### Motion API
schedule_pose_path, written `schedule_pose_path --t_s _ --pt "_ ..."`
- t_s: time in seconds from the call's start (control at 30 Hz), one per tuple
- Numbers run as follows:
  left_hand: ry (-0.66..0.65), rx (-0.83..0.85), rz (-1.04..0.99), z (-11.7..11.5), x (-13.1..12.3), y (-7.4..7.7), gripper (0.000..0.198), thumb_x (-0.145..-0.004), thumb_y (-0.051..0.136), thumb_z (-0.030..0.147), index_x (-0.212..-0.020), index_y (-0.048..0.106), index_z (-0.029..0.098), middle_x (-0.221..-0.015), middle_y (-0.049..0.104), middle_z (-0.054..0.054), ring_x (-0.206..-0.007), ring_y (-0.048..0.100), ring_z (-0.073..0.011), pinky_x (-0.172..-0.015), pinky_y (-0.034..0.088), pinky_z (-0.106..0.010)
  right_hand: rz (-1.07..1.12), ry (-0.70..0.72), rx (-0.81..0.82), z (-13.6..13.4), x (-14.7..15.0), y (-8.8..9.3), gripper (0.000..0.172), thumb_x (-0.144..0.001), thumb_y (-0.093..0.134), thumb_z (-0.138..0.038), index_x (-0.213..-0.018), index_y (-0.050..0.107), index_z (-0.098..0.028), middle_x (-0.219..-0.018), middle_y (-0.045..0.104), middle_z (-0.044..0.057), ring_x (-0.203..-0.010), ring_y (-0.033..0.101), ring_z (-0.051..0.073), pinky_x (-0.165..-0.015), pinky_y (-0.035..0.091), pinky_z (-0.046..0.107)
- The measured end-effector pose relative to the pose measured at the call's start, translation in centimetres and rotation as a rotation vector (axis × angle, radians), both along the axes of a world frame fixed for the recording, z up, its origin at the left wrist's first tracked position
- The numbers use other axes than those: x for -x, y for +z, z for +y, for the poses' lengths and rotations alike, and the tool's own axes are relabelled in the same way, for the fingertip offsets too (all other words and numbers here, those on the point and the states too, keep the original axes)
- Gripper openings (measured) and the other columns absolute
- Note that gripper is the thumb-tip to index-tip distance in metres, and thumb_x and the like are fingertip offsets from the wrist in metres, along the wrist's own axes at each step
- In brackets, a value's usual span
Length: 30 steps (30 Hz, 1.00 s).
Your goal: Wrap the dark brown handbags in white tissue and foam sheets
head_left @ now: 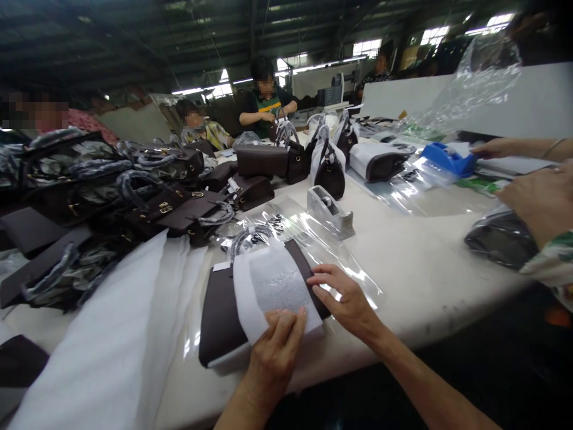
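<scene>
A dark brown handbag [221, 316] lies flat near the front edge of the white table [416, 280]. A white foam sheet [275, 286] is wrapped across its middle. My left hand [275, 349] presses on the near edge of the foam sheet, fingers together. My right hand [342, 295] rests flat on the sheet's right edge and the bag beside it, fingers spread. A clear plastic bag [313, 236] lies just beyond, partly under the handbag.
A stack of white foam sheets [111, 340] lies left. Several dark handbags [156, 203] pile at the left and back. A tape dispenser [329, 212] stands mid-table, a blue one [445, 158] at right. Other people work across and at the right.
</scene>
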<state>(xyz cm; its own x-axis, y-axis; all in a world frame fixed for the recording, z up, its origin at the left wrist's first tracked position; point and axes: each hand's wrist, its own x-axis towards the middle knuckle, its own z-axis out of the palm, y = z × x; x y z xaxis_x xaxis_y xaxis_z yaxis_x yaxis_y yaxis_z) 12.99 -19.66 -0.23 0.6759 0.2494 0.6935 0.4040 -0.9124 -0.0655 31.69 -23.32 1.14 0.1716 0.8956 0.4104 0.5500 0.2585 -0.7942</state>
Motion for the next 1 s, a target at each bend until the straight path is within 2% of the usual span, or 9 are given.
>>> schedule_pose_path --t_s 0.17,0.23,0.3,0.4,0.5,0.57,0.63,0.83,1.0 --pt "0.030 0.125 -0.120 -0.3 -0.3 0.2 0.030 -0.083 0.050 0.004 -0.112 0.056 0.009 -0.088 0.057 -0.008 -0.083 0.053 -0.0156 -0.077 0.050 -0.029 -0.286 0.177 -0.118 -2.5 -0.3 -1.3 0.034 -0.080 0.062 -0.033 -0.110 0.055 -0.018 -0.137 0.038 0.013 -0.131 0.028 0.029 -0.108 0.024 0.050" --pt "0.029 0.157 -0.150 -0.4 -0.4 0.3 0.029 -0.085 0.047 0.005 -0.112 0.056 0.009 -0.087 0.056 -0.008 -0.082 0.052 -0.0149 -0.075 0.050 -0.027 -0.336 0.195 -0.154 -2.4 -0.1 -1.5 0.027 -0.080 0.063 -0.032 -0.101 0.057 -0.017 -0.135 0.040 0.014 -0.131 0.029 0.030 -0.108 0.021 0.053" --pt "0.040 0.192 -0.161 -0.4 -0.3 0.9 0.028 -0.086 0.046 0.007 -0.112 0.056 0.010 -0.088 0.056 -0.007 -0.081 0.052 -0.0143 -0.072 0.050 -0.026 -0.281 0.220 -0.185 -1.8 0.3 -1.4 0.008 -0.083 0.058 -0.023 -0.089 0.057 -0.017 -0.127 0.049 0.012 -0.128 0.035 0.026 -0.106 0.030 0.048" --pt "0.082 0.243 -0.173 0.0 -0.1 3.4 0.029 -0.086 0.049 0.010 -0.113 0.057 0.014 -0.090 0.056 -0.006 -0.082 0.053 -0.0139 -0.072 0.049 -0.026 -0.134 0.240 -0.198 -1.0 0.8 -1.0 0.006 -0.086 0.052 -0.016 -0.085 0.057 -0.019 -0.108 0.060 0.009 -0.118 0.048 0.020 -0.096 0.044 0.036" --pt "0.161 0.236 -0.206 0.0 -0.1 6.5 0.029 -0.085 0.052 0.013 -0.113 0.058 0.019 -0.091 0.057 -0.004 -0.083 0.055 -0.0140 -0.074 0.048 -0.028 -0.049 0.178 -0.180 -1.0 1.3 -0.8 0.007 -0.086 0.052 -0.016 -0.088 0.058 -0.020 -0.101 0.063 0.006 -0.109 0.055 0.019 -0.092 0.047 0.033" --pt "0.164 0.201 -0.177 -0.4 -0.2 7.3 0.028 -0.085 0.054 0.014 -0.112 0.058 0.019 -0.090 0.058 -0.004 -0.082 0.054 -0.0142 -0.074 0.048 -0.028 -0.018 0.144 -0.171 -1.4 1.5 -0.8 0.006 -0.085 0.054 -0.016 -0.087 0.059 -0.020 -0.099 0.063 0.006 -0.107 0.056 0.019 -0.090 0.047 0.032" --pt "0.116 0.153 -0.106 -1.1 -0.4 6.4 0.029 -0.084 0.054 0.011 -0.112 0.058 0.016 -0.088 0.058 -0.005 -0.081 0.053 -0.0150 -0.073 0.049 -0.029 -0.003 0.127 -0.158 -1.7 1.6 -0.9 0.008 -0.083 0.054 -0.014 -0.083 0.059 -0.020 -0.099 0.062 0.005 -0.107 0.055 0.018 -0.090 0.046 0.031" --pt "0.024 -0.021 -0.038 -1.6 -0.3 0.3 0.028 -0.081 0.052 0.001 -0.106 0.061 0.008 -0.090 0.061 -0.009 -0.092 0.055 -0.0206 -0.083 0.048 -0.034 0.105 0.043 -0.084 -1.4 1.6 -1.0 0.018 -0.074 0.056 -0.002 -0.079 0.061 -0.019 -0.100 0.057 0.004 -0.104 0.053 0.016 -0.089 0.044 0.027" --pt "-0.012 -0.061 -0.033 -0.4 -0.2 0.1 0.025 -0.083 0.052 0.003 -0.103 0.063 0.011 -0.090 0.063 -0.007 -0.092 0.057 -0.0184 -0.085 0.048 -0.032 0.219 -0.029 -0.002 -0.8 1.4 -0.8 0.018 -0.070 0.062 -0.003 -0.078 0.064 -0.019 -0.099 0.055 0.003 -0.103 0.053 0.015 -0.090 0.042 0.026"
